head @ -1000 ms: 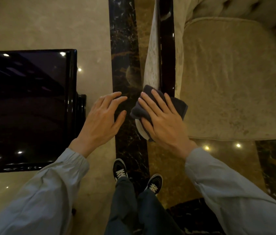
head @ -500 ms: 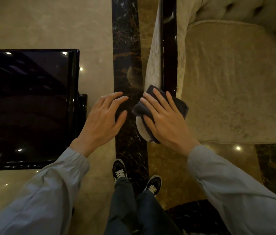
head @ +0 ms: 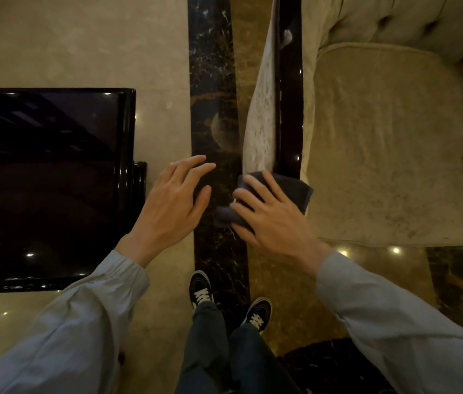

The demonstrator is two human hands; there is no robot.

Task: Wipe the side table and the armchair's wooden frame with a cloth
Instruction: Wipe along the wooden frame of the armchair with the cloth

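Our right hand (head: 273, 220) sits just right of the frame's centre, palm down and fingers spread flat over a dark cloth (head: 287, 191). We press the cloth down on the near end of the armchair's arm; the hand clamps it against the arm rather than curling around it. A fold of the cloth pokes out under the thumb side at the left, and its far edge shows past our fingertips, lying against the dark glossy wood rail (head: 290, 103) that runs up the frame from there. Pale patterned fabric covers the arm's outer face just left of the rail.

Our left hand (head: 173, 209) hangs a little left of centre, open, fingers loosely fanned, holding nothing. It hovers over the floor between the table and the chair, near the right hand without touching it or the cloth.

The armchair (head: 395, 143) fills the upper right of the frame, with a pale seat cushion and a tufted back along the top edge. The side table (head: 45, 180) takes the left middle of the frame, a black glossy square top reflecting small lights, well apart from the cloth.

Between them a dark marble strip (head: 213, 81) runs top to bottom through beige floor. Our two dark shoes (head: 202, 291) with white laces stand at bottom centre, with grey sleeves coming in from both lower corners.
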